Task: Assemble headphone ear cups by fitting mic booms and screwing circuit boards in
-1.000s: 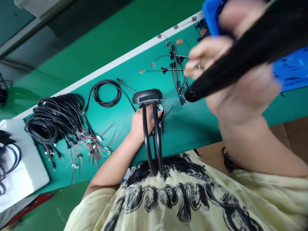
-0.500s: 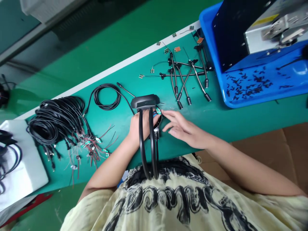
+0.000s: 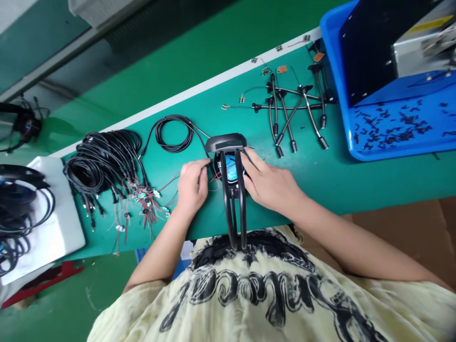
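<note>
A black headset lies on the green table in front of me, its padded headband (image 3: 226, 141) at the far end and two dark bands running toward my body. Between the bands shows an opened ear cup (image 3: 232, 169) with a round blue inside and thin red wires at its left edge. My right hand (image 3: 269, 183) holds the ear cup from the right, fingertips on its rim beside the headband. At the cup's left side is my left hand (image 3: 194, 186), fingers curled and index fingertip by the cable; anything pinched there is hidden.
Left are a coiled cable (image 3: 174, 134), a bundle of black cables (image 3: 99, 164) with wired boards, and a white foam block (image 3: 66, 213). Several microphone booms (image 3: 285, 111) and small circuit boards lie right of centre, near a blue tray (image 3: 356, 153) holding a machine and black bits.
My left hand has drawn back from the ear cup to its left side. My right hand has closed in on the cup's right side. The blue inside now shows; the view has shifted.
</note>
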A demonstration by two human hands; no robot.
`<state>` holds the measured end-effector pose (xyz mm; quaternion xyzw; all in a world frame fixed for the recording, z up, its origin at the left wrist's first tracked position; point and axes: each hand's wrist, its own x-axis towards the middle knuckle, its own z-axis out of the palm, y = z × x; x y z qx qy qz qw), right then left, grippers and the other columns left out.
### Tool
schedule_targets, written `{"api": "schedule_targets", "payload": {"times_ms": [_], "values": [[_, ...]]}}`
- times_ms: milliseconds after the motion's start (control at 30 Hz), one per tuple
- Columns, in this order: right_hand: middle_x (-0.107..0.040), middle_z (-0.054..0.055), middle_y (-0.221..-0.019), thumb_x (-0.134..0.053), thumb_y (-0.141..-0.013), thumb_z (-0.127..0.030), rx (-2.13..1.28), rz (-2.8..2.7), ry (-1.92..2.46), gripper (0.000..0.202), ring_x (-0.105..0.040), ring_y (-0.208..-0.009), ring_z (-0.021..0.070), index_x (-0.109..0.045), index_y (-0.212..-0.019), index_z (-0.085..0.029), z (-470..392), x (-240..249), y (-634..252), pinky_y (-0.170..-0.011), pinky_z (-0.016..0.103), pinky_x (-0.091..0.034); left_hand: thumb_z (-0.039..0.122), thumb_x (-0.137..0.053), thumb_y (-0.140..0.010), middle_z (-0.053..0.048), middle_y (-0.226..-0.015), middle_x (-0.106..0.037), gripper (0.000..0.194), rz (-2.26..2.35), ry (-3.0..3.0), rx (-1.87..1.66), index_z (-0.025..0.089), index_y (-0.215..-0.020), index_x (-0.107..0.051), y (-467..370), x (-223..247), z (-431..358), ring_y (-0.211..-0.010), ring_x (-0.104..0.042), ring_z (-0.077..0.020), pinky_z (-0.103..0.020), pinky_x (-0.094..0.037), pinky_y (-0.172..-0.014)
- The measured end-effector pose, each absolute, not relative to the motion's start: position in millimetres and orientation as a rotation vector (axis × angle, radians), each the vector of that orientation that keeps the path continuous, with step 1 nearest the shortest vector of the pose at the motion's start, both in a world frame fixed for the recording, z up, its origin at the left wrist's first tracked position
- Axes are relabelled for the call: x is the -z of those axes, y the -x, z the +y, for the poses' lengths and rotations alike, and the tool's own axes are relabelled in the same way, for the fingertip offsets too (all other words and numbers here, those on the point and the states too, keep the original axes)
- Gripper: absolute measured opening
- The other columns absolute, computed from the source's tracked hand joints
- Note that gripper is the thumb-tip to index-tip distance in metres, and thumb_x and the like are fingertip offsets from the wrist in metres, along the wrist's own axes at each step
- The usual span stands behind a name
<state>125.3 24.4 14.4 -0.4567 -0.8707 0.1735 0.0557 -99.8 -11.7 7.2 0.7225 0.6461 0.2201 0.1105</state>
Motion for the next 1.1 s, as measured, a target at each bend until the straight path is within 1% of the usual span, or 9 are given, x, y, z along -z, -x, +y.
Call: {"api": "schedule_targets", "payload": {"times_ms": [167,233,333,400,467,667,833,967,1100], "values": [[-0.051,0.004,-0.142,-0.030,-0.097,-0.031,-0.435,-2.677,1.174,0.044,-0.066,-0.083,0.0200,-0.051,-0.135,-0.024,22,-19,-121,-0.056,0.033,-0.044,0.012,-0.034,-0.089,-0.011,-0.139,-0.052,0.055,1.677,-2.238,-0.537,0.017,-0.143,-0.037,113,17,-16,-0.130,-0.041,-0.0255,-0.044,-0.039,-0.107],[-0.057,0.003,-0.134,-0.033,-0.096,-0.028,-0.403,-2.706,1.173,0.039,-0.065,-0.083,0.0185,-0.055,-0.128,-0.023,25,-19,-114,-0.057,0.031,-0.040,0.012,-0.037,-0.088,-0.012,-0.135,-0.054,0.055,1.690,-2.271,-0.460,0.014,-0.143,-0.037,111,16,-13,-0.127,-0.043,-0.0259,-0.043,-0.040,-0.106],[-0.067,0.005,-0.111,-0.036,-0.094,-0.025,-0.365,-2.764,1.234,0.031,-0.063,-0.079,0.0184,-0.062,-0.111,-0.019,30,-20,-104,-0.057,0.031,-0.033,0.019,-0.042,-0.093,-0.012,-0.111,-0.065,0.042,1.802,-2.367,-0.271,0.012,-0.133,-0.050,107,0,-14,-0.109,-0.053,-0.0264,-0.040,-0.045,-0.094],[-0.067,0.006,-0.100,-0.037,-0.092,-0.024,-0.358,-2.792,1.261,0.028,-0.061,-0.076,0.0185,-0.063,-0.102,-0.018,32,-21,-99,-0.056,0.031,-0.030,0.024,-0.045,-0.095,-0.011,-0.095,-0.067,0.032,1.899,-2.436,-0.153,0.014,-0.121,-0.059,106,-14,-22,-0.092,-0.059,-0.0249,-0.036,-0.048,-0.080],[-0.067,0.008,-0.097,-0.039,-0.090,-0.023,-0.358,-2.801,1.269,0.026,-0.060,-0.074,0.0188,-0.063,-0.096,-0.017,35,-23,-96,-0.056,0.031,-0.028,0.025,-0.046,-0.096,-0.008,-0.090,-0.067,0.025,1.937,-2.466,-0.169,0.016,-0.111,-0.063,106,-28,-33,-0.081,-0.061,-0.0214,-0.031,-0.047,-0.071],[-0.070,0.006,-0.094,-0.039,-0.091,-0.024,-0.598,-2.679,1.211,0.029,-0.063,-0.078,0.0191,-0.067,-0.099,-0.019,48,-34,-108,-0.060,0.030,-0.037,0.026,-0.048,-0.097,-0.004,-0.104,-0.068,0.023,1.709,-2.488,-0.502,0.019,-0.114,-0.063,107,-41,-37,-0.088,-0.064,-0.0137,-0.022,-0.048,-0.073],[-0.072,0.001,-0.097,-0.043,-0.095,-0.025,-0.862,-2.340,1.155,0.026,-0.065,-0.079,0.0139,-0.068,-0.103,-0.023,50,-55,-125,-0.068,0.026,-0.044,0.024,-0.043,-0.099,-0.004,-0.102,-0.069,0.027,1.679,-2.550,-0.478,0.019,-0.112,-0.065,101,-40,-21,-0.086,-0.062,-0.0152,-0.025,-0.046,-0.072],[-0.071,0.000,-0.096,-0.056,-0.090,-0.033,-0.951,-2.463,1.136,0.017,-0.064,-0.082,0.0168,-0.066,-0.102,-0.025,47,-56,-119,-0.066,0.027,-0.040,0.024,-0.037,-0.100,-0.008,-0.105,-0.068,0.032,1.572,-2.588,-0.460,0.015,-0.116,-0.064,92,-35,-12,-0.088,-0.061,-0.0182,-0.029,-0.045,-0.075],[-0.068,0.002,-0.091,-0.057,-0.087,-0.024,-1.111,-2.481,1.267,0.009,-0.060,-0.077,0.0158,-0.060,-0.094,-0.020,51,-48,-110,-0.064,0.027,-0.035,0.029,-0.039,-0.099,-0.009,-0.102,-0.068,0.033,1.649,-2.615,-0.304,0.019,-0.120,-0.062,78,-26,0,-0.084,-0.058,-0.0215,-0.033,-0.041,-0.070]]}}
